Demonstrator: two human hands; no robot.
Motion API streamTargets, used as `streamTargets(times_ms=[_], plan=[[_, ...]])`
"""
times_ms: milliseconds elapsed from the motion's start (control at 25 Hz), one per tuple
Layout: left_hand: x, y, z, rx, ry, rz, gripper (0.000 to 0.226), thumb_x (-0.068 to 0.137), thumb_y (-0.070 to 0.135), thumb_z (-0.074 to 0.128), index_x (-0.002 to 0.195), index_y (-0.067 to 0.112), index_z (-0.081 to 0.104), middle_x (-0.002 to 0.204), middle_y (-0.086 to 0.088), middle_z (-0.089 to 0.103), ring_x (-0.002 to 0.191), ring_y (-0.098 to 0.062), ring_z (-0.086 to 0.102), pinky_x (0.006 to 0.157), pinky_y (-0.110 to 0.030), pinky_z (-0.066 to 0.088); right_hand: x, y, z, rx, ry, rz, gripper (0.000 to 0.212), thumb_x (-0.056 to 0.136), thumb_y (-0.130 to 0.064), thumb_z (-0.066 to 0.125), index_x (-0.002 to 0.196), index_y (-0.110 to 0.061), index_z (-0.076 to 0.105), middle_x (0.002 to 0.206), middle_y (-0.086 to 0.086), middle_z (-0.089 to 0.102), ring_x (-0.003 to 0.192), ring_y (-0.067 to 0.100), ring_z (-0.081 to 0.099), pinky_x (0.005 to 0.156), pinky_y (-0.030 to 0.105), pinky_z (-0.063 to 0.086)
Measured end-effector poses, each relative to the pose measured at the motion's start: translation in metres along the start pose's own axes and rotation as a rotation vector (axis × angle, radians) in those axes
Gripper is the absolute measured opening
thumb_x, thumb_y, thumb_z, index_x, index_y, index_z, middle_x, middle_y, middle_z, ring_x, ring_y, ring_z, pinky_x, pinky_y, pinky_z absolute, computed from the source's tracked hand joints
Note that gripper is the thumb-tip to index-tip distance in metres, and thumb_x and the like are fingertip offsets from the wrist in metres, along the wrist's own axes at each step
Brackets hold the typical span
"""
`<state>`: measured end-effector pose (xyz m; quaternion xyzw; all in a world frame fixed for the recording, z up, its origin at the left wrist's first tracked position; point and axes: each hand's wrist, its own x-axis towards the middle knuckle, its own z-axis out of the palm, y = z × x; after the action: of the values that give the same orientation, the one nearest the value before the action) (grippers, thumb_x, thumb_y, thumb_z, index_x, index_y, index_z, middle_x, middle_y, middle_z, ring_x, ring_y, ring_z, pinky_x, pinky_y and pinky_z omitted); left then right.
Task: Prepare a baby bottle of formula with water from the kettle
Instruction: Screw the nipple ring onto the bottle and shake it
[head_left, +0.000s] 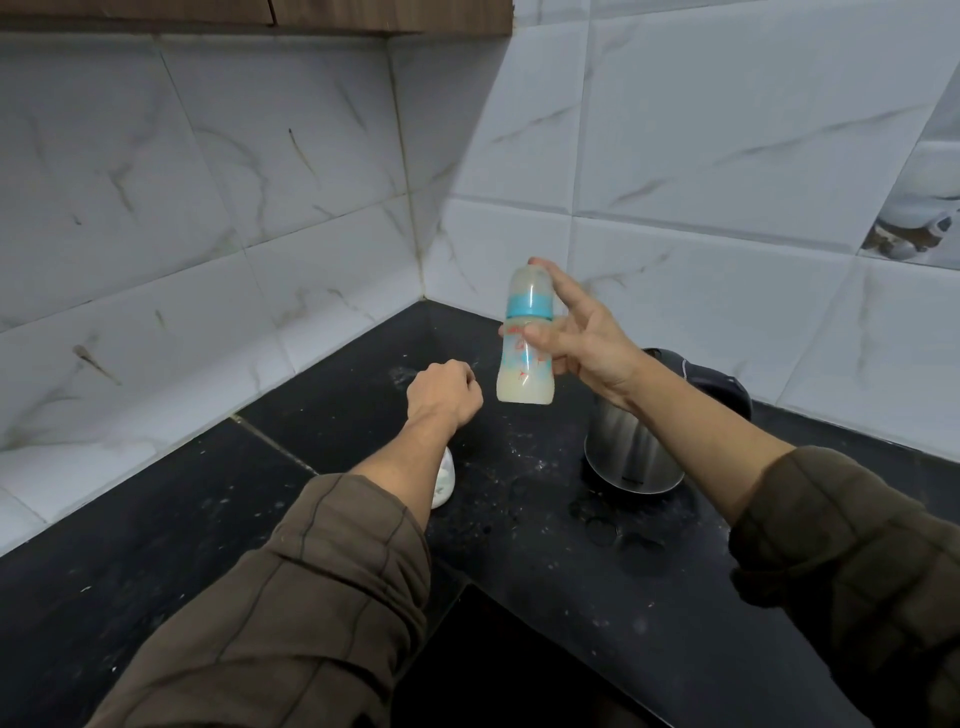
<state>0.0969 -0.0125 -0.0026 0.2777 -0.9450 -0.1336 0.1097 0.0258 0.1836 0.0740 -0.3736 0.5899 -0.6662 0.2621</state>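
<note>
One hand has the task's thing: the right hand grips the baby bottle, thumb across its printed body, forefinger stretched up onto the clear cap, the other fingers behind. The bottle is upright in the air over the counter, near its back corner, with milky liquid inside and a blue ring at the neck. Just left and lower, the left hand is curled into a loose fist with nothing showing in it. A steel kettle stands on the counter under the right forearm, towards the right-hand wall; a white container peeks from beneath the left forearm
</note>
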Motion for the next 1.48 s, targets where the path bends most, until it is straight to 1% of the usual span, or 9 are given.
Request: streamTargets(times_ms=[120, 280, 440, 600, 760, 960, 1160, 1360, 1480], plan=[[0.0, -0.002, -0.002, 0.0, 0.012, 0.015, 0.027, 0.1, 0.026, 0.054, 0.116, 0.021, 0.074, 0.103, -0.004, 0.076, 0.097, -0.028, 0.07, 0.083, -0.039, 0.056, 0.001, -0.002, 0.003, 0.192, 0.22, -0.058, 0.088, 0.088, -0.015, 0.08, 0.158, -0.04, 0.032, 0.115, 0.004, 0.077, 0.113, 0.03, 0.07, 0.096, 0.056, 0.057], [-0.001, -0.004, -0.004, 0.003, 0.009, 0.004, 0.025, 0.101, 0.027, 0.055, 0.116, 0.02, 0.074, 0.103, -0.003, 0.076, 0.095, -0.026, 0.07, 0.085, -0.039, 0.059, -0.007, -0.001, 0.006, 0.022, 0.087, 0.003, 0.091, 0.084, -0.018, 0.081, 0.158, -0.042, 0.032, 0.12, 0.011, 0.075, 0.11, 0.026, 0.072, 0.085, 0.047, 0.061], [-0.004, -0.004, -0.005, 0.005, 0.019, 0.013, 0.026, 0.1, 0.026, 0.054, 0.115, 0.02, 0.075, 0.102, -0.004, 0.076, 0.095, -0.028, 0.07, 0.085, -0.039, 0.058, -0.001, -0.007, 0.007, 0.217, 0.286, -0.077, 0.09, 0.088, -0.014, 0.08, 0.159, -0.04, 0.031, 0.109, 0.0, 0.076, 0.108, 0.027, 0.072, 0.077, 0.041, 0.061], [-0.003, 0.0, -0.004, 0.002, 0.017, 0.021, 0.024, 0.102, 0.028, 0.056, 0.118, 0.02, 0.073, 0.101, -0.003, 0.075, 0.088, -0.02, 0.066, 0.081, -0.037, 0.055, -0.007, -0.006, 0.01, 0.063, 0.105, -0.02, 0.091, 0.082, -0.019, 0.082, 0.156, -0.043, 0.035, 0.116, 0.006, 0.075, 0.108, 0.025, 0.071, 0.084, 0.046, 0.061], [-0.002, 0.005, -0.007, -0.004, 0.03, 0.034, 0.026, 0.1, 0.026, 0.054, 0.116, 0.02, 0.074, 0.102, -0.004, 0.076, 0.093, -0.026, 0.069, 0.079, -0.037, 0.052, -0.001, -0.005, 0.008, 0.245, 0.309, -0.093, 0.087, 0.09, -0.012, 0.078, 0.159, -0.04, 0.032, 0.103, -0.006, 0.079, 0.108, 0.025, 0.072, 0.082, 0.044, 0.061], [0.001, 0.005, -0.006, 0.002, 0.021, 0.034, 0.025, 0.101, 0.026, 0.056, 0.12, 0.019, 0.072, 0.104, -0.004, 0.075, 0.088, -0.019, 0.065, 0.077, -0.034, 0.051, -0.014, 0.0, 0.007, 0.024, 0.057, 0.011, 0.087, 0.081, -0.021, 0.082, 0.151, -0.046, 0.038, 0.119, 0.01, 0.074, 0.109, 0.027, 0.072, 0.082, 0.044, 0.062], [0.002, 0.005, -0.004, -0.004, 0.024, 0.02, 0.029, 0.098, 0.025, 0.053, 0.115, 0.021, 0.075, 0.101, -0.004, 0.077, 0.096, -0.029, 0.07, 0.083, -0.038, 0.056, 0.002, 0.002, -0.001, 0.447, 0.421, -0.026, 0.08, 0.092, -0.02, 0.077, 0.158, -0.038, 0.034, 0.123, 0.004, 0.072, 0.099, 0.025, 0.076, 0.08, 0.045, 0.062], [0.002, 0.006, -0.002, -0.003, 0.001, 0.024, 0.026, 0.099, 0.029, 0.057, 0.117, 0.021, 0.073, 0.103, -0.003, 0.075, 0.094, -0.026, 0.07, 0.078, -0.037, 0.054, -0.007, 0.019, 0.007, 0.258, 0.085, 0.13, 0.072, 0.092, -0.023, 0.077, 0.154, -0.03, 0.042, 0.13, 0.017, 0.07, 0.112, 0.035, 0.072, 0.082, 0.049, 0.062], [0.001, 0.005, 0.0, -0.012, 0.009, 0.025, 0.028, 0.098, 0.026, 0.056, 0.118, 0.021, 0.074, 0.103, -0.004, 0.076, 0.096, -0.028, 0.07, 0.079, -0.037, 0.054, -0.002, 0.018, 0.01, 0.383, 0.269, 0.114, 0.065, 0.095, -0.027, 0.074, 0.152, -0.022, 0.044, 0.123, 0.008, 0.073, 0.103, 0.029, 0.076, 0.076, 0.044, 0.063]])
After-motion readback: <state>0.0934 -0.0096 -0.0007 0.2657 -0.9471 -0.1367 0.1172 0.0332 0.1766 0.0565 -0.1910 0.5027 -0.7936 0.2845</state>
